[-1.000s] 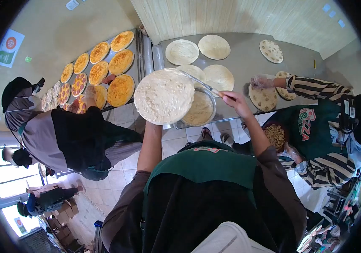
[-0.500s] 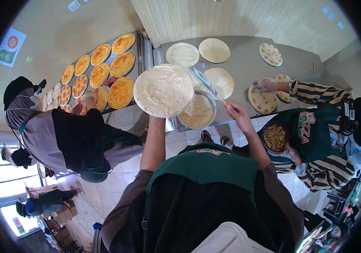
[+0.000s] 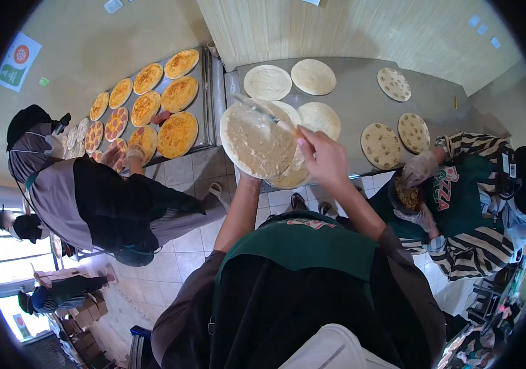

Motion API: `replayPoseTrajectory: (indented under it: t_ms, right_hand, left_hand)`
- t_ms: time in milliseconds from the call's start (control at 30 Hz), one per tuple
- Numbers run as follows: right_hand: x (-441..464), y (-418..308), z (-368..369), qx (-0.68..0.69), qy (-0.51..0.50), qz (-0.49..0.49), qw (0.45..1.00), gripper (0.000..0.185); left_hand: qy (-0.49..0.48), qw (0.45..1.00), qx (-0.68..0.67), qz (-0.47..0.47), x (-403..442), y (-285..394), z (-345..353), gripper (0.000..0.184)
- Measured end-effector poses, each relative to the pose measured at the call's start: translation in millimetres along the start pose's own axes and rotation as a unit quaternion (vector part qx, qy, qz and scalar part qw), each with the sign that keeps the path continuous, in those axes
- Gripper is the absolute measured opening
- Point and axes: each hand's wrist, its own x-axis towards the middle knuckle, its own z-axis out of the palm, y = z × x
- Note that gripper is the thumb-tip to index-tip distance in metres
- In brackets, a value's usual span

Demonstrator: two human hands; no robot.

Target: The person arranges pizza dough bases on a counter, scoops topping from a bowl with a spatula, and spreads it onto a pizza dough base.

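My left hand (image 3: 250,179) supports a round pizza base (image 3: 254,144) from underneath; most of its fingers are hidden below the dough. Pale, lumpy sauce covers much of the base, which tilts over the table's front edge. In my right hand (image 3: 326,158) is the handle of a spatula (image 3: 265,111), its blade lying over the upper part of the base. Partly hidden behind the base is a tub of pale sauce (image 3: 290,179). Several pale pizza bases lie just beyond, among them one at the back left (image 3: 267,82) and one nearer me (image 3: 320,119).
At left, a co-worker (image 3: 84,190) handles pizzas on a counter with orange-topped pizzas (image 3: 178,135). To the right, another co-worker (image 3: 460,203) has both gloved hands at a bowl of brown topping (image 3: 408,195). Topped bases (image 3: 381,146) lie on the grey table (image 3: 355,80).
The spatula has moved from above the tub onto the base, and my right hand has come left. The base has shifted right and tilted. The right co-worker's hand has moved to the bowl.
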Motion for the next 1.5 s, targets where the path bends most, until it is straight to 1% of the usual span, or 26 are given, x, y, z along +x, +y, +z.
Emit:
replayPoseTrajectory:
  t_ms: [67, 167, 200, 300, 400, 500, 600, 700, 733, 800, 867, 900, 967, 1067, 1100, 1200, 1300, 1400, 1500]
  right_hand:
    - [-7, 2, 4, -0.005, -0.027, -0.024, 0.999, 0.031]
    - [-21, -3, -6, 0.027, -0.062, -0.053, 0.996, 0.032]
    - [-24, -4, -10, 0.043, -0.075, -0.06, 0.994, 0.032]
    - [-15, 21, -4, 0.045, -0.014, 0.05, 0.998, 0.032]
    - [-30, 29, 13, -0.011, -0.04, 0.038, 0.998, 0.032]
    - [-51, 8, 4, 0.001, -0.081, -0.041, 0.996, 0.032]
    - [-45, 18, 8, 0.067, 0.006, 0.036, 0.997, 0.028]
    - [-42, 40, 20, -0.052, 0.003, 0.083, 0.995, 0.03]
    - [-48, 42, 23, -0.026, -0.01, 0.068, 0.997, 0.03]
    - [-64, 21, 19, 0.029, -0.041, 0.038, 0.998, 0.032]
    - [-66, 2, 1, 0.036, -0.066, -0.003, 0.997, 0.032]
    - [-66, -2, -4, 0.039, -0.077, -0.023, 0.996, 0.032]
    - [-64, 8, -1, -0.034, -0.031, -0.039, 0.998, 0.033]
    - [-60, 45, 9, -0.114, 0.038, -0.041, 0.992, 0.034]
    - [-60, 54, 7, -0.135, 0.06, -0.038, 0.988, 0.035]
    - [-63, 63, -5, -0.165, 0.052, 0.045, 0.984, 0.036]
    - [-68, 49, -8, -0.098, 0.056, 0.033, 0.993, 0.035]
    - [-70, 32, -1, -0.116, 0.03, -0.03, 0.992, 0.035]
    - [-71, 52, -9, -0.137, 0.052, 0.019, 0.989, 0.033]
  left_hand:
    - [0.019, 0.996, 0.089, 0.017, -3, 0, 3, 0.07]
    - [-0.033, 0.999, -0.037, 0.014, -2, 2, 11, 0.06]
    - [-0.022, 0.999, -0.021, 0.013, -1, 3, 7, 0.06]
    - [0.006, 1.0, 0.023, 0.014, -7, 3, -7, 0.062]
    - [0.008, 0.997, 0.06, 0.044, -1, 0, -6, 0.062]
    - [0.032, 0.993, 0.086, 0.075, 2, -2, -5, 0.061]
    - [0.048, 0.994, 0.073, 0.069, 0, -1, 1, 0.062]
    - [0.052, 0.997, 0.026, 0.05, -2, -4, 16, 0.066]
    - [0.047, 0.998, 0.011, 0.045, -2, -5, 22, 0.067]
    - [0.026, 0.999, -0.002, 0.046, -2, -4, 27, 0.07]
    - [-0.011, 0.999, 0.002, 0.052, -2, -1, 28, 0.071]
    - [-0.024, 0.998, -0.02, 0.051, -2, 0, 28, 0.071]
    - [-0.051, 0.995, -0.063, 0.05, -2, 3, 28, 0.071]
    - [0.095, 0.994, 0.031, 0.05, -5, 7, 22, 0.07]
    - [0.044, 0.998, -0.006, 0.046, -4, 10, 22, 0.07]
    - [0.01, 0.999, -0.022, 0.046, -6, 15, 21, 0.071]
    - [-0.009, 0.998, -0.021, 0.053, -6, 20, 17, 0.071]
    - [0.024, 0.998, -0.018, 0.061, 2, 24, 14, 0.072]
    - [-0.01, 0.998, -0.03, 0.051, 4, 34, 20, 0.072]
